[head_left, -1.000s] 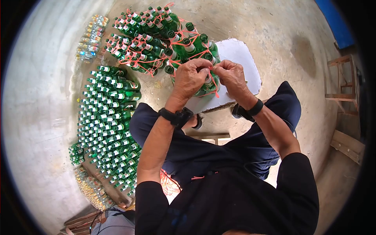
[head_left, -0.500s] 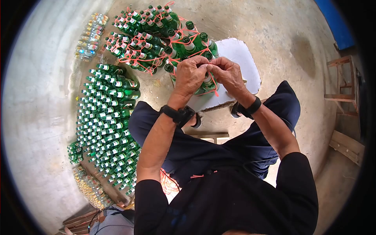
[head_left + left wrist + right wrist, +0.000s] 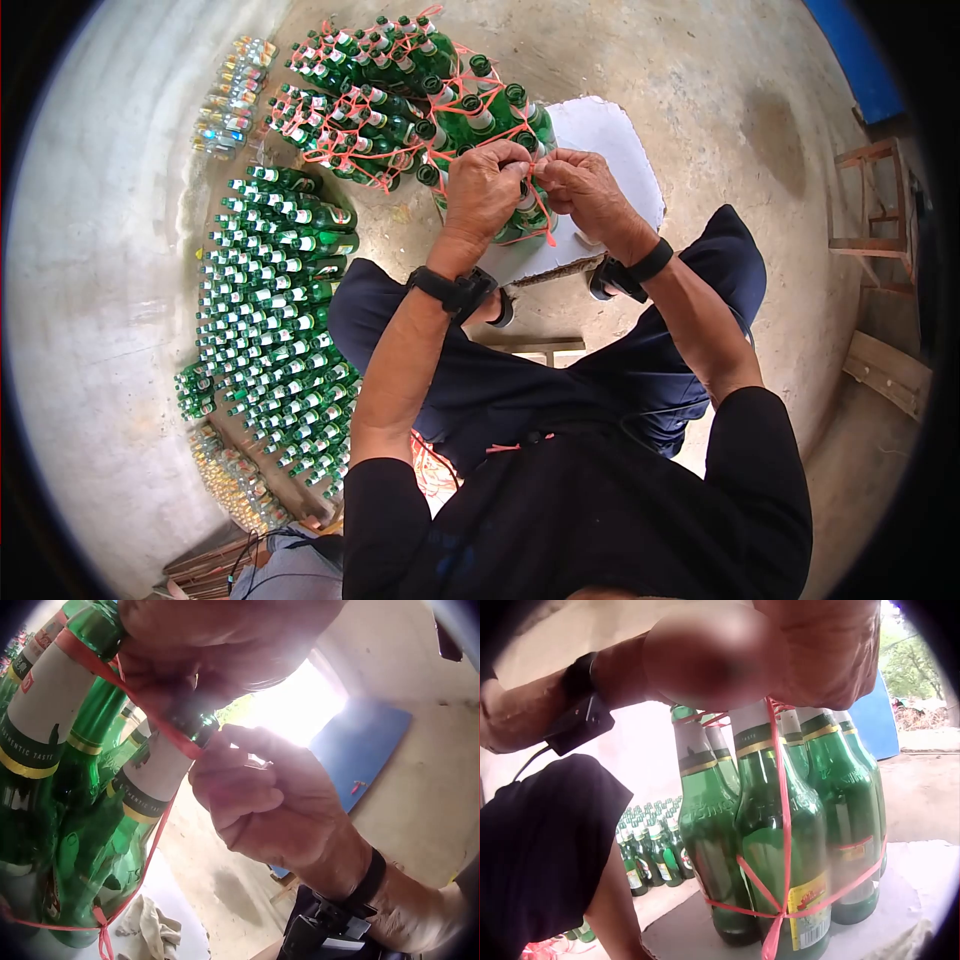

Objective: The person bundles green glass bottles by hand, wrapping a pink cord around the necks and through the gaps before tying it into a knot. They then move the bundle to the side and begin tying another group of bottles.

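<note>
In the head view my left hand [image 3: 485, 190] and right hand [image 3: 592, 200] meet above the near bottle necks, each pinching the pink plastic twine [image 3: 531, 168] between thumb and fingers. A cluster of green glass bottles [image 3: 780, 795] stands upright under them. Twine [image 3: 786, 832] runs down a bottle's front and joins a band around the lower bodies, with a knot at the crossing. Seen from the left wrist, a strand [image 3: 154, 720] crosses the bottle necks toward my curled right fingers [image 3: 244, 791]. The fingertips partly hide the pinched twine.
The bottles stand on a white board [image 3: 630, 165]; a whitish cloth [image 3: 154, 930] lies on it. Twine-tied bottle bundles [image 3: 350, 125] stand behind at left, and rows of loose green bottles [image 3: 270, 310] line the wall. A wooden frame [image 3: 870, 215] stands at right.
Half a second ago the fingertips were bunched together over the twine; now they are slightly apart, with the right hand's fingers more curled. The bottle cluster has stayed in place.
</note>
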